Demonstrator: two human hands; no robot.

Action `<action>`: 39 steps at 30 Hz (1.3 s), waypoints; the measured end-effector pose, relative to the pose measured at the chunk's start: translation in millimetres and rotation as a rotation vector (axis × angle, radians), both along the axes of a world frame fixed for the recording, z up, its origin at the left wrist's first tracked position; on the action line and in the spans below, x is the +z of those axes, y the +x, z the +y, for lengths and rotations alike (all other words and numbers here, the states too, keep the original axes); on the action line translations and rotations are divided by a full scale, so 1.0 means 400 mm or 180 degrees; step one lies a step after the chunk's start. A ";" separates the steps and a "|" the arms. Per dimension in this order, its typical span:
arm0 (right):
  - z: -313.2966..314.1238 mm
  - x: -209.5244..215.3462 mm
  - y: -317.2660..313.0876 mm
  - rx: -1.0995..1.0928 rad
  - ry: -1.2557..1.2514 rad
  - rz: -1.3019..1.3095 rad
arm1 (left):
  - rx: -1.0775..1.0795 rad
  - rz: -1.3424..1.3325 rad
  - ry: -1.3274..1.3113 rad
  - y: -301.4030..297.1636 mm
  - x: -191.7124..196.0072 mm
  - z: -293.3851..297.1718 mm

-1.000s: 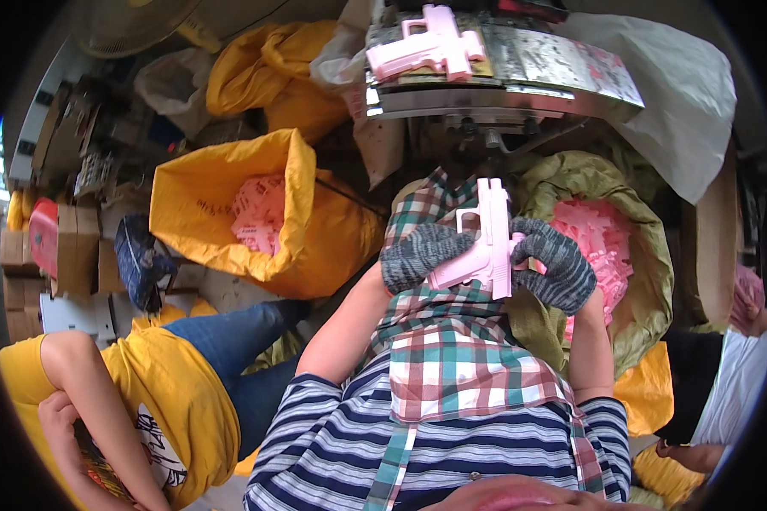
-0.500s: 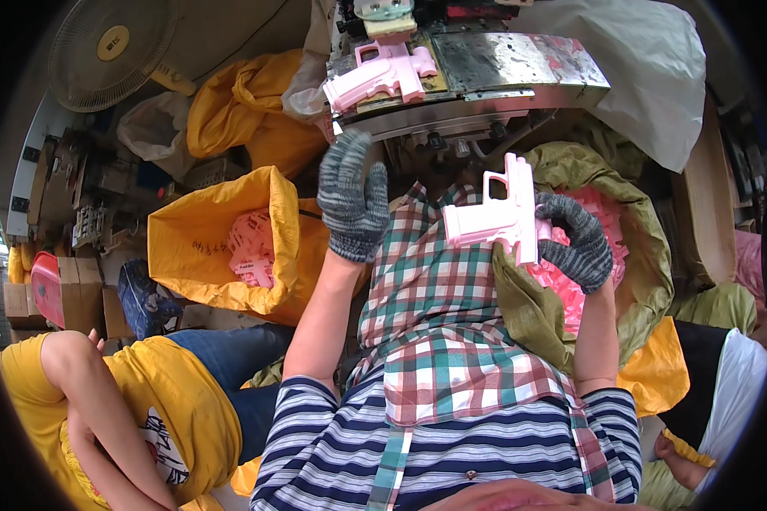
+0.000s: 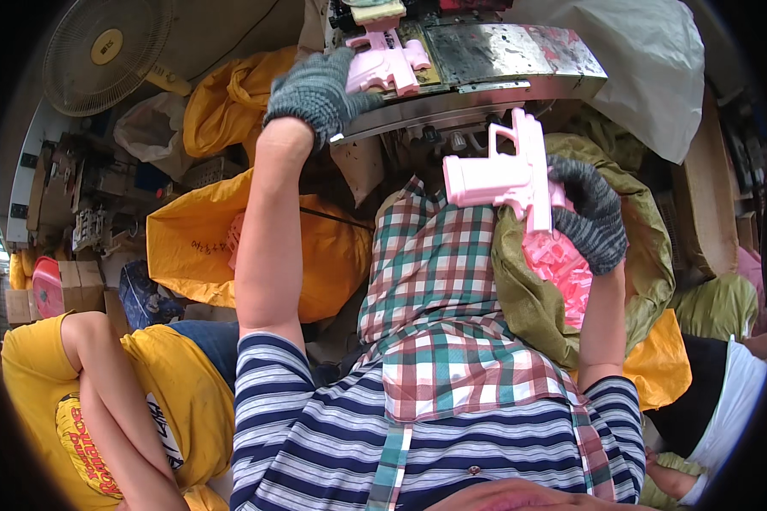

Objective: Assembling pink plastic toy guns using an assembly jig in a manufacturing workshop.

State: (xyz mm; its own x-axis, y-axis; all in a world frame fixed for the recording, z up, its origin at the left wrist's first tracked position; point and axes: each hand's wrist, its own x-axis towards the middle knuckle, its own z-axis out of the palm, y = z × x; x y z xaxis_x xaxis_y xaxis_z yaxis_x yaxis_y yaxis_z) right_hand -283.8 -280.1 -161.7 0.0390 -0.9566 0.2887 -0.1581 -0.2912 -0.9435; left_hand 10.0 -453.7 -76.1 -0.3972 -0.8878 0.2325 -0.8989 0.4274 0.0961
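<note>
My left hand [image 3: 317, 95], in a grey knitted glove, closes round the grip end of a pink toy pistol [image 3: 388, 61]. That pistol lies on the printing machine's plate [image 3: 433, 60], under a pale pad [image 3: 378, 13]; its grip is hidden by the glove. In front of the machine, my right hand [image 3: 590, 213], gloved alike, holds a second pink toy pistol [image 3: 520, 175] by its barrel end, with the trigger guard toward the machine. Below it, an olive sack [image 3: 528, 298] gapes wide, full of pink toy pieces [image 3: 562, 272].
On the left stands a yellow sack [image 3: 187, 230] with pink pieces inside. Behind it are another yellow sack [image 3: 230, 102] and a fan [image 3: 106, 51]. A white plastic sheet [image 3: 648, 77] hangs at the far right. People in a yellow shirt [image 3: 179, 375] and white clothing [image 3: 729, 409] sit either side.
My left hand has moved forward and left onto the pistol on the machine. My right hand has risen a little with its pistol. Dark marks now show on the machine's pistol.
</note>
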 end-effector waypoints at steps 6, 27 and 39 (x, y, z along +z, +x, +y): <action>-0.152 0.101 0.067 0.0172 -0.0724 0.1006 | -0.0342 -0.0155 -0.1309 0.058 -0.079 0.052; -0.190 -0.091 -0.202 0.1559 0.2100 0.3421 | 0.0331 0.0986 0.0754 0.317 -0.357 0.271; -0.017 -0.484 -0.207 -0.0328 0.2827 0.4150 | -0.0570 0.0809 0.1880 0.124 -0.393 0.331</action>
